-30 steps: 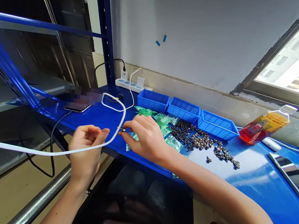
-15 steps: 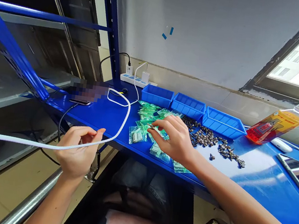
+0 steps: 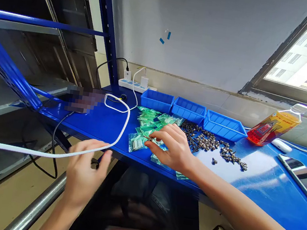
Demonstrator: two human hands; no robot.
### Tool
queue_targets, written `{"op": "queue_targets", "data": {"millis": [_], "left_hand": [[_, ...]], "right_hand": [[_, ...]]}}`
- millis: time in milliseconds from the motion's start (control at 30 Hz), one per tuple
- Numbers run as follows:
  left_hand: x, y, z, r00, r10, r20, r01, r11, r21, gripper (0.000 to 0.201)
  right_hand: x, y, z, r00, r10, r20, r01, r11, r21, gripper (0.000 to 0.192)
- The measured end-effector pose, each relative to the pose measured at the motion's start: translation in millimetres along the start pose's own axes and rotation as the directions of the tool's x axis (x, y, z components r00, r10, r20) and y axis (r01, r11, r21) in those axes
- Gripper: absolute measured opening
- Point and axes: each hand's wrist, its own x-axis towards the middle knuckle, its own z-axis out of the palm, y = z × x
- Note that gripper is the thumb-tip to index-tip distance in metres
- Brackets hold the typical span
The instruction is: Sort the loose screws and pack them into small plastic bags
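Observation:
My right hand (image 3: pixel 172 146) pinches a small screw (image 3: pixel 147 138) between thumb and fingertips, above the table's front edge. Beneath and around it lie green-printed clear packets (image 3: pixel 137 142) with pale contents. Beyond the hand spreads a loose pile of dark and silvery screws (image 3: pixel 207 140). My left hand (image 3: pixel 85 172) hangs in front of the table edge, thumb apart from the curled fingers, nothing visible in it. A white cable (image 3: pixel 120 133) crosses in front of its fingers; whether they touch it I cannot tell.
Three blue bins (image 3: pixel 189 110) line the wall. Right of them stand a bottle of red drink (image 3: pixel 275 125), a white case (image 3: pixel 281 145) and a phone (image 3: pixel 302 179). A power strip (image 3: pixel 134 85) sits at the back. A blue rack post (image 3: pixel 106 19) rises at left.
My left hand has moved slightly right and its thumb has spread from the fingers. My right hand still pinches the screw and has shifted little. The view has turned slightly.

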Motion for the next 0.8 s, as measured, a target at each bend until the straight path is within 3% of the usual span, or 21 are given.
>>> {"op": "queue_targets", "data": {"millis": [67,200,300,467,567,800], "left_hand": [[6.1,25.6,4.6,0.986,0.083,0.146,-0.054,0.980,-0.192,0.009],[33.9,56.3,17.4,0.956,-0.083,0.282,0.202,0.883,-0.424,0.015],[58.5,63.1,31.7,0.880,-0.102,0.463,0.368,0.764,-0.531,0.014],[84.9,63.1,63.3,0.762,-0.034,0.646,0.506,0.654,-0.563,0.016],[96.4,64.0,83.5,0.694,0.076,0.716,0.526,0.627,-0.575,0.019],[121.8,82.0,127.2,0.606,0.259,0.752,0.445,0.673,-0.590,0.021]], "right_hand": [[0.0,0.5,-1.0,1.000,-0.015,0.015,0.015,1.000,-0.010,0.019],[1.8,3.9,-3.9,0.999,-0.048,0.010,0.049,0.997,-0.057,0.016],[1.8,9.7,-9.1,0.996,-0.083,-0.024,0.080,0.992,-0.096,0.012],[-8.4,25.7,-19.4,0.997,-0.071,-0.007,0.068,0.979,-0.193,0.012],[-15.2,36.2,-23.1,0.999,-0.025,-0.034,0.016,0.972,-0.233,0.010],[-16.1,54.8,-44.9,0.983,0.136,-0.122,-0.165,0.947,-0.276,0.007]]}}
